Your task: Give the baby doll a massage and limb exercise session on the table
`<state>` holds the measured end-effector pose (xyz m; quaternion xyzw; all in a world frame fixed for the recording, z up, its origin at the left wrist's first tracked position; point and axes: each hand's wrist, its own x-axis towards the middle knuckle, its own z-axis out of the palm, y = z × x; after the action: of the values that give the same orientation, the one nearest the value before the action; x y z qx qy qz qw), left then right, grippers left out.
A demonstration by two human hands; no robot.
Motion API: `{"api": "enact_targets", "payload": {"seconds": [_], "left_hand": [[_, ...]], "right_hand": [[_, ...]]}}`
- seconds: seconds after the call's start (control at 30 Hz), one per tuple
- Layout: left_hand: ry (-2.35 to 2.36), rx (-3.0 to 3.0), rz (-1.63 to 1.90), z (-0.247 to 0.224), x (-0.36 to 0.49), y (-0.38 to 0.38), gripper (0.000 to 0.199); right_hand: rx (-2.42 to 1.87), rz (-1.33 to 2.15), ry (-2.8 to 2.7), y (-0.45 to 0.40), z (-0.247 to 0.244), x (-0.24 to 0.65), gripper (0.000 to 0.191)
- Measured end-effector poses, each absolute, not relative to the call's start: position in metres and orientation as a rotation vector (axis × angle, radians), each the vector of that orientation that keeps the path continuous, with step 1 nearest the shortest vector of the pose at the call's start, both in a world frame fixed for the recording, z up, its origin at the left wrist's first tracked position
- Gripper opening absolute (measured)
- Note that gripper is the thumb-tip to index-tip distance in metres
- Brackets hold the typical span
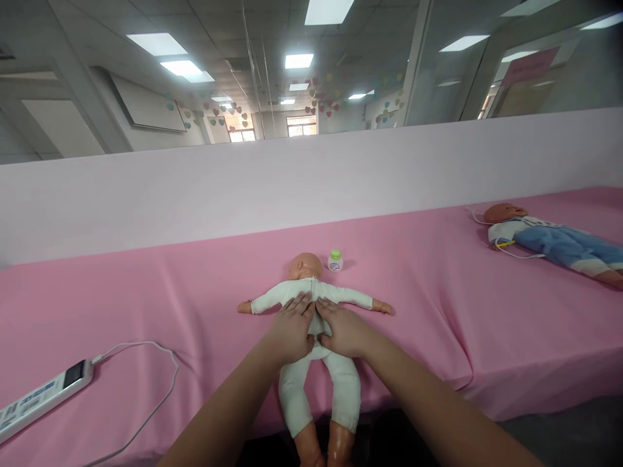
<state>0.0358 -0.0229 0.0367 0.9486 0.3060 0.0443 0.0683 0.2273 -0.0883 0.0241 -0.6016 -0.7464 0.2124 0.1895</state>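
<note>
Right now the person is pressing both hands flat on the back of a baby doll (311, 295) that is lying face down on the pink tablecloth (146, 292), arms spread wide and legs hanging toward the near edge of the table. The left hand (291, 332) is resting on the doll's left side with fingers stretched out and released, gripping nothing; the right hand (342, 331) is lying just beside it on the doll's right side, likewise open and flat, the two hands touching or nearly touching over the doll's spine. Whether the thumbs are pinching any of the white suit is hard to tell from this angle.

Just beyond the doll's head, a small bottle with a green cap (335, 260) is standing upright. Well to the left of the doll, a white power strip (41, 395) is lying with its cable (160, 383) curling across the cloth. Far to the right of the doll, a second doll in blue clothes (549, 241) is lying on its back.
</note>
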Motion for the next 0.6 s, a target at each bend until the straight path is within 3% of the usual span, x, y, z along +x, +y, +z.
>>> {"api": "enact_targets", "payload": {"seconds": [0.13, 0.37, 0.6], "left_hand": [[0.904, 2.819, 0.11, 0.034, 0.038, -0.014, 0.098], [0.912, 2.753, 0.146, 0.028, 0.039, -0.008, 0.098], [0.981, 2.81, 0.104, 0.033, 0.048, -0.009, 0.116]], "right_hand": [[-1.674, 0.638, -2.107, -0.08, 0.024, 0.229, 0.107], [-1.627, 0.667, -2.11, -0.073, 0.015, 0.23, 0.111], [-1.695, 0.639, -2.154, -0.059, 0.011, 0.231, 0.129]]}}
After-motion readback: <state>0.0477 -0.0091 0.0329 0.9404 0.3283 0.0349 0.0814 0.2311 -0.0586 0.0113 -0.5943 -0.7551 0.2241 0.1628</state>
